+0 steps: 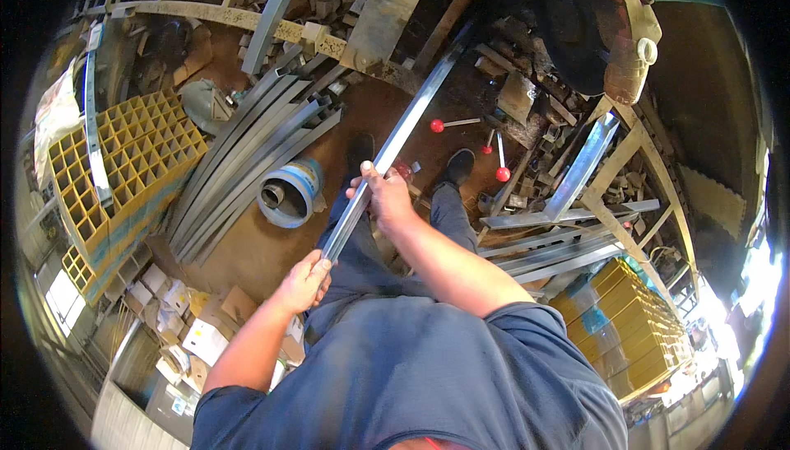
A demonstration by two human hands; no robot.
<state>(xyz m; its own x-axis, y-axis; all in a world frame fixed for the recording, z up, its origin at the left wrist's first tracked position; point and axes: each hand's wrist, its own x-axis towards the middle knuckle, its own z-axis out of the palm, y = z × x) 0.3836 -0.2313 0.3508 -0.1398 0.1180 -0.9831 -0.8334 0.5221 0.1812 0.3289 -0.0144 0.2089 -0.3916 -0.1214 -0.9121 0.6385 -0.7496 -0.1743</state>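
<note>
Metal profiles [247,153] lie at the left. The left hand [304,284] is closed around the near end of a long metal bar [420,112]; to its right, the right hand [387,199] grips it further along. The far end points into shadow beside a dark disc [568,38]. Positioning it seems the step in hand; the next move likely calls for steady alignment.

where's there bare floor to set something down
Brown floor shows between the stacked metal bars, the blue bucket and the cardboard boxes; another patch lies between those bars' upper ends and the held bar. It is crowded farther right, with offcuts and red-knobbed levers.
</note>
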